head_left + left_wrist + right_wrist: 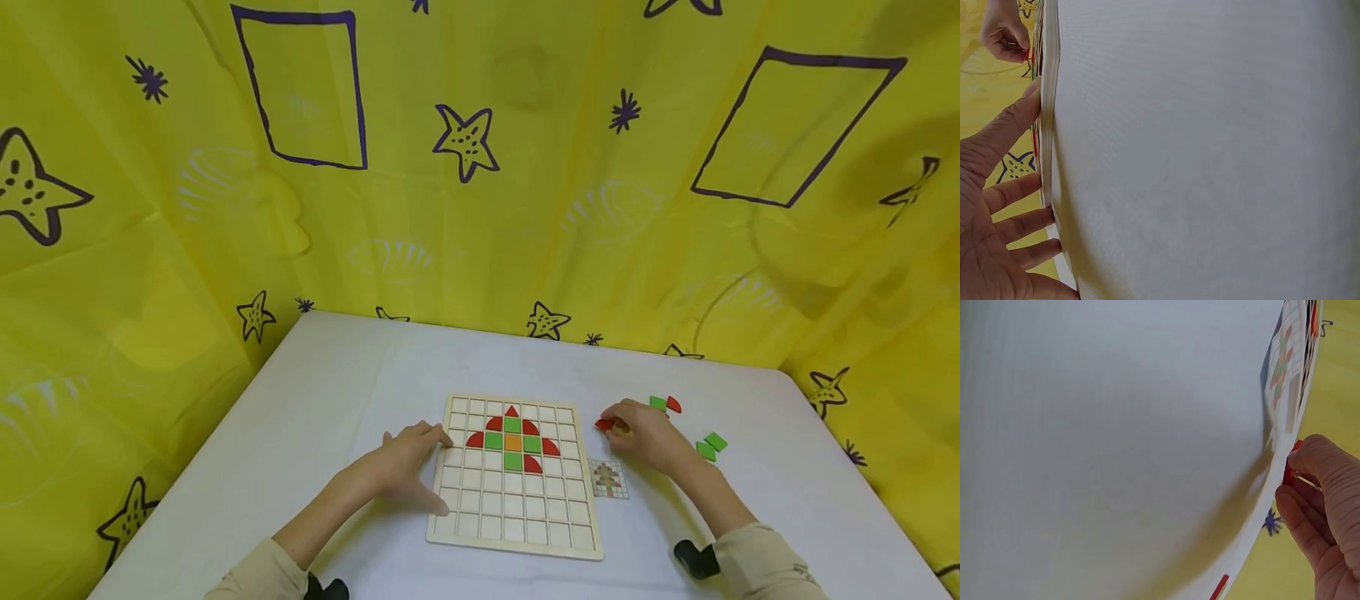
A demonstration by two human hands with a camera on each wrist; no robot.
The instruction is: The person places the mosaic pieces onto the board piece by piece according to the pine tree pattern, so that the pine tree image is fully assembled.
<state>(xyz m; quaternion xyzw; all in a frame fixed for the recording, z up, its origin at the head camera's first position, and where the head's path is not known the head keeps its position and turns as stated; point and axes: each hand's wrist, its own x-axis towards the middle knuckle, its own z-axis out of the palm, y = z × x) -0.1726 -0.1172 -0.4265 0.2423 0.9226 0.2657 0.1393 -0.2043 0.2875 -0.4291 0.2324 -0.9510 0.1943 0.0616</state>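
Now, right hand (648, 433): thumb and fingertips narrow, pinching a red piece (604, 425) just beyond the board's right edge.
Left hand (401, 462): fingers spread wide along the board's left edge, thumb touching near its near left corner.
Board (487, 525): square and pale, ruled in a grid, flat on the white table (360, 358), well apart from the table's left and right edges.
Pattern: a red triangle (512, 412) by the board's far edge; below it green squares (512, 424) and red quarter-rounds (551, 447) about one orange square (513, 442). Its lowest row has one green square with one red quarter-round on its right.
Card (609, 479): small, printed with a tree on a grid, just beside the board's right edge.
Loose pieces: two green pieces (716, 442) near each other toward the table's right edge; another green piece (657, 402) and a red quarter-round nearer its far right corner.
Curtain (525, 233): yellow, with dark stars, behind the table's far edge.
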